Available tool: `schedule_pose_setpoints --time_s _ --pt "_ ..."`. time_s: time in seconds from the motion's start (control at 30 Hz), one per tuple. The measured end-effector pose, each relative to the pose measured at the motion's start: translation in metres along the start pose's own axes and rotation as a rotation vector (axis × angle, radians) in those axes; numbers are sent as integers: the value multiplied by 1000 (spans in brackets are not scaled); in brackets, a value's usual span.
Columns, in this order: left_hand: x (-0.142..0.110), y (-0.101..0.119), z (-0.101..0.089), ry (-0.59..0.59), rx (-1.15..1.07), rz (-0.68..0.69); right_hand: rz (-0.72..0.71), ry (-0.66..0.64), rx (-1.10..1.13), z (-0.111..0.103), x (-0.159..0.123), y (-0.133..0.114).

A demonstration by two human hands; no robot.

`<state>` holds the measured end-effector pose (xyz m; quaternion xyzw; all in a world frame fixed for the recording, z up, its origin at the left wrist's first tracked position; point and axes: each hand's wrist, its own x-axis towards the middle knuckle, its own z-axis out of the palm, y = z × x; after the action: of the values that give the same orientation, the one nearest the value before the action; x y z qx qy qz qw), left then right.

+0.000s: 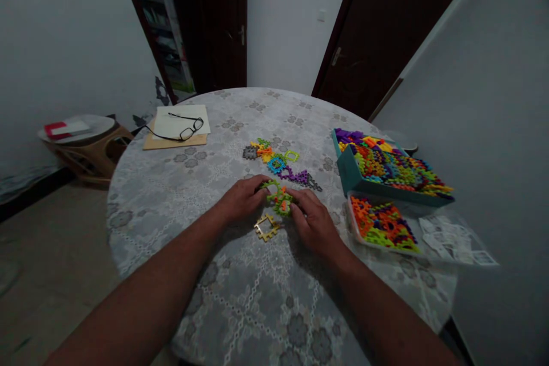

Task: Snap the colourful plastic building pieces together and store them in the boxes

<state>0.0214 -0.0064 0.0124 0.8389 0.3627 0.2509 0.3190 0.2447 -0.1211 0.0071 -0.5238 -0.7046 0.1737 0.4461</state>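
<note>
Item 1: green-and-orange plastic assembly (282, 204), of notched interlocking pieces; held just above or against the counter (240, 303) (contact cannot be told), between the two hands, before the wearer.

Item 2: left hand (246, 197); grip closed by the fingertips on the green frame at the assembly's left end.

Item 3: right hand (315, 222); grip closed on the assembly's right side, thumb nearest the wearer.

Item 4: yellow square frame (259, 230), notched; flat on the counter, just below the assembly, in neither hand.

Item 5: loose cluster of notched pieces beyond the hands, including a grey piece (250, 152), a blue frame (277, 164), a green frame (292, 156) and purple pieces (300, 176).

Item 6: teal box (349, 168), heaped with mixed colours; clear tray (351, 218) of orange, purple and green pieces just beside it, on the right.

Handling note, by judgement: the step appears to be fitting or adjusting a joint. Best practice: steady the left end, line teeth up with notches, press evenly close to the joint, and avoid twisting, which could spring neighbouring joints apart.
</note>
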Motion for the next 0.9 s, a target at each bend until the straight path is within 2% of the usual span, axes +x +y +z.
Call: schedule_pose_setpoints --time_s 0.2,0.33,0.4,0.5,0.57,0.63,0.7,0.8,0.9 --pt "-6 8 1 -202 -162 6 153 40 29 9 -1 10" --pt "-8 12 2 -239 -196 72 119 81 -2 12 2 8" --pt "-6 13 0 -203 -168 82 105 88 -5 13 2 6" --pt "-3 10 -6 -75 -100 34 71 70 -55 15 -2 3" --pt "0 5 -11 42 -36 -27 3 -44 -137 16 -6 -2" --pt "2 0 -13 156 3 -93 -61 -218 -246 17 -9 -11" --pt "3 -4 -14 228 -7 -161 -76 -366 -349 18 -9 -21" --pt "4 -6 -11 247 -45 -214 -58 -487 -431 19 -7 -31" --pt "4 -6 -10 239 -20 -172 -17 -469 -412 18 -8 -30"
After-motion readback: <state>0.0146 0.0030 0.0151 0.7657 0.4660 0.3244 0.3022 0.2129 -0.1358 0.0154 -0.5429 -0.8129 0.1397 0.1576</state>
